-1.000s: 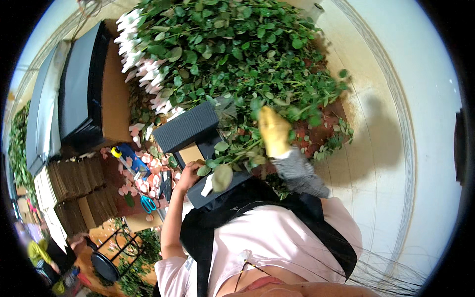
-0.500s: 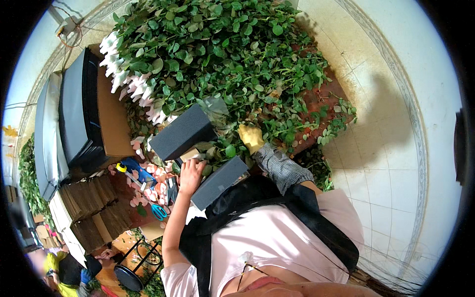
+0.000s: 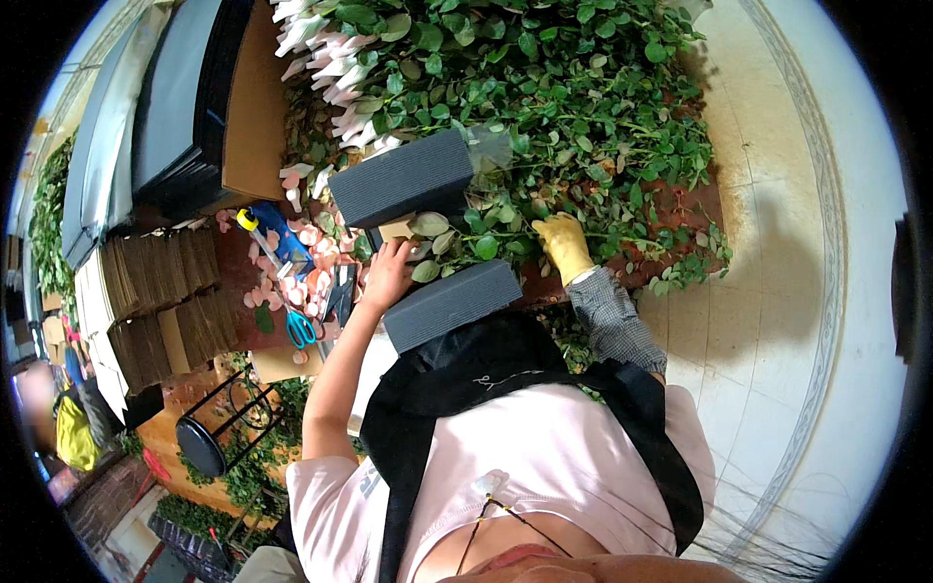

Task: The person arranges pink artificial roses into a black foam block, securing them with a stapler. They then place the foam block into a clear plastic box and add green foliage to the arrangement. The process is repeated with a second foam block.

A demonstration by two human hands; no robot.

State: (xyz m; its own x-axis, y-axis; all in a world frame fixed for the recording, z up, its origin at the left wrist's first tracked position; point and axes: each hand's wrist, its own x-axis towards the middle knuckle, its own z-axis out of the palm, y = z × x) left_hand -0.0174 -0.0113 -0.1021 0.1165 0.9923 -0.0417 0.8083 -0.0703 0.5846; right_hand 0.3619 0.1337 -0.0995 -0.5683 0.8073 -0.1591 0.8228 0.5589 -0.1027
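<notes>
My bare left hand [image 3: 389,276] lies with bent fingers at the edge of a small brown cardboard piece [image 3: 397,229]; what is under its fingers is hidden. That cardboard sits between the two raised sides of a dark grey corrugated wrapper: the far side [image 3: 403,179] and the near side [image 3: 455,307], which rests against my apron. Leafy green stems [image 3: 486,233] lie in the wrapper between them. My right hand [image 3: 564,245], in a yellow glove and a checked sleeve, is closed at the stems' right end, fingers curled down among the leaves.
A large heap of leafy stems [image 3: 544,87] with white-wrapped heads [image 3: 335,68] fills the far side. On the left are scissors [image 3: 300,328], a yellow-tipped cutter [image 3: 255,229], pink petals [image 3: 309,291], stacked cardboard [image 3: 160,277] and dark sheets [image 3: 185,87]. A black stool [image 3: 201,447] stands lower left.
The view has shifted, so the heap and wrapper sit differently in it. My left hand stays at the cardboard piece, and my gloved right hand is a little farther right along the stems.
</notes>
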